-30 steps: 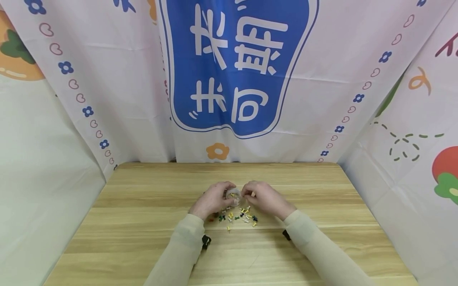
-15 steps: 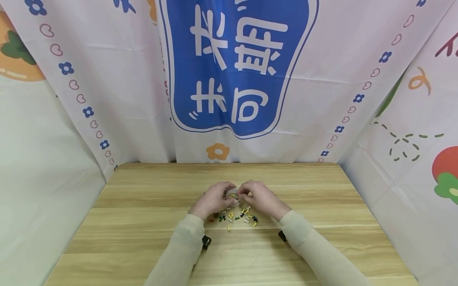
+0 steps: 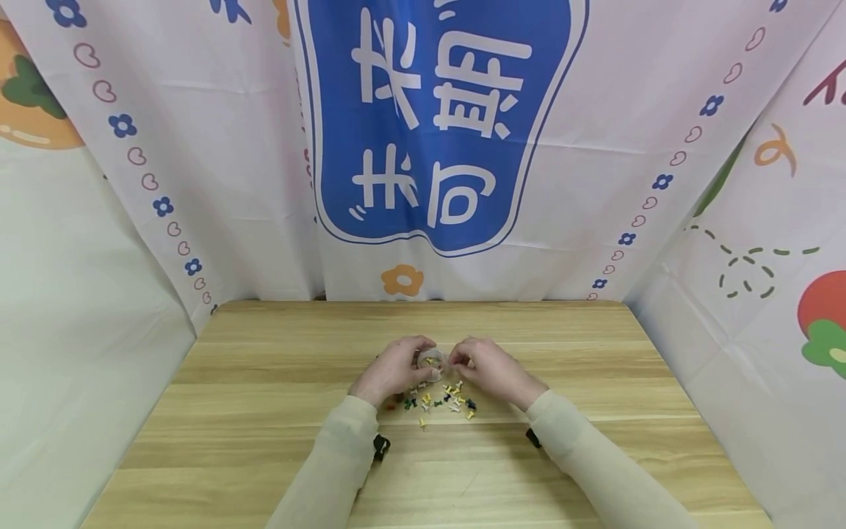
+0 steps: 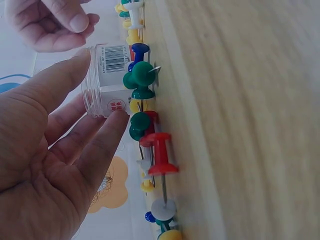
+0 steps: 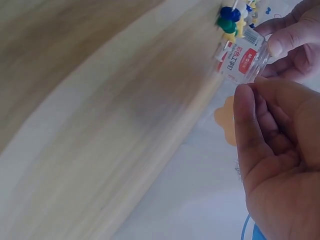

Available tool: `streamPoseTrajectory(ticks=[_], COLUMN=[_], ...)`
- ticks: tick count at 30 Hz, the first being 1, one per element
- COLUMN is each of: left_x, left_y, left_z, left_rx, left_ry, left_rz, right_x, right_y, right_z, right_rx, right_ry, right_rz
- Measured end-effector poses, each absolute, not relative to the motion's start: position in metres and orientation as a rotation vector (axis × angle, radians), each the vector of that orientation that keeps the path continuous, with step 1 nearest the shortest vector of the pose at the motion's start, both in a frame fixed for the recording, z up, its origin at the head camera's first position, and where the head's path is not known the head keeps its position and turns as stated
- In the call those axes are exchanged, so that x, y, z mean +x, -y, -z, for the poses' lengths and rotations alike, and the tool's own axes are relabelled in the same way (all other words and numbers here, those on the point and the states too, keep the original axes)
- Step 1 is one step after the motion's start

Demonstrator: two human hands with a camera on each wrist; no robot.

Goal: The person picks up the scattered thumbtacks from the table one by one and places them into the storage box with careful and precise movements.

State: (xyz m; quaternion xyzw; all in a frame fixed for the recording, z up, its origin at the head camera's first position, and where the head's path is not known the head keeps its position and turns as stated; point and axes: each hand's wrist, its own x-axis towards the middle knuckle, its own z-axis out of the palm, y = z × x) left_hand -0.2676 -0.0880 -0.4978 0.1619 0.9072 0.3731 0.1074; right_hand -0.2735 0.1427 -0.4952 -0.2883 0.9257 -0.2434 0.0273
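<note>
My left hand point(image 3: 395, 365) grips a small clear push-pin jar point(image 4: 112, 75), thumb on one side and fingers on the other. The jar stands upright and uncapped, with a yellow push pin point(image 3: 430, 361) visible in it. Close by its right side is my right hand point(image 3: 490, 369), thumb and index fingertips together. Nothing shows between those fingertips. Loose push pins in several colours lie before the jar, among them a red push pin point(image 4: 161, 154), a green push pin point(image 4: 143, 75) and a yellow push pin point(image 3: 423, 424).
The wooden table point(image 3: 277, 441) runs back to a white printed curtain point(image 3: 581, 184) with a blue patch. Printed cloth also hangs at both sides. Something reddish point(image 3: 391, 406) sits beneath my left wrist.
My right hand moved left to the jar's mouth half a second ago and is now back at its right side. My left hand and the jar have stayed in place.
</note>
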Motion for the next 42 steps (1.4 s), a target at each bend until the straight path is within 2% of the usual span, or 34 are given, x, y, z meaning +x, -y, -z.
streamPoseTrajectory(ticks=[26,42], left_x=[-0.268,-0.268], left_y=[0.087,0.087], left_z=[0.498,0.498], left_rx=[0.465,0.469], left_ry=[-2.688,-2.694], left_rz=[-1.077,-1.085], right_x=[-0.268,-0.272], right_y=[-0.151,-0.152], right_z=[0.507,0.502], right_rx=[-1.056,-0.959], right_ry=[-2.837,-2.861], right_rz=[0.49,0.562])
